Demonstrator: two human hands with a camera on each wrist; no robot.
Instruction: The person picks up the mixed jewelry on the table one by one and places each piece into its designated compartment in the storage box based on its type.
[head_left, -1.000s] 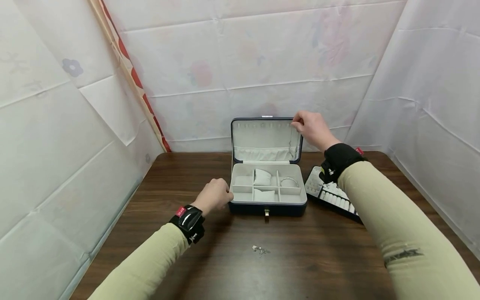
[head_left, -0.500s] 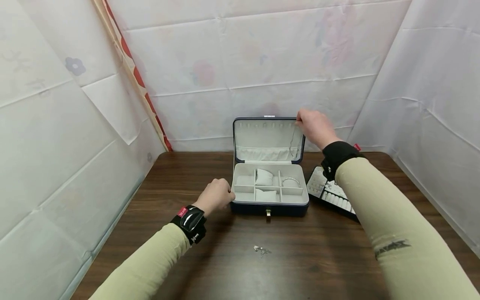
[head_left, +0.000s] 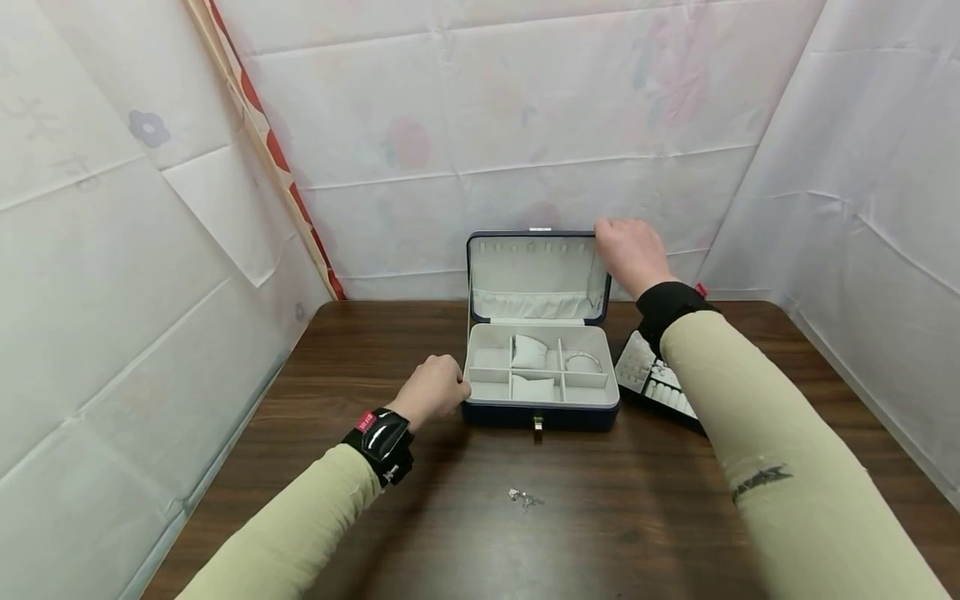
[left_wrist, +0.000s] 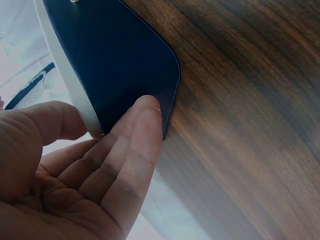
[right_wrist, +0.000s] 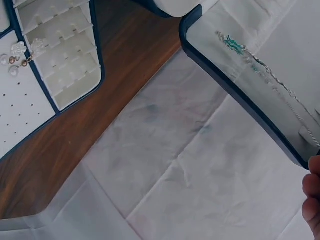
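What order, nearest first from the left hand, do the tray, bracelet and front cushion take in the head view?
1. Front cushion: front middle compartment of the box.
2. Bracelet: back right compartment.
3. Tray: outside, right of the box.

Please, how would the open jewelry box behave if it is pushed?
The jewelry box would probably slide rather than tip, being wide and low. The raised lid might swing, standing along the back edge. The necklace could sway, looking thin and hanging inside the lid.
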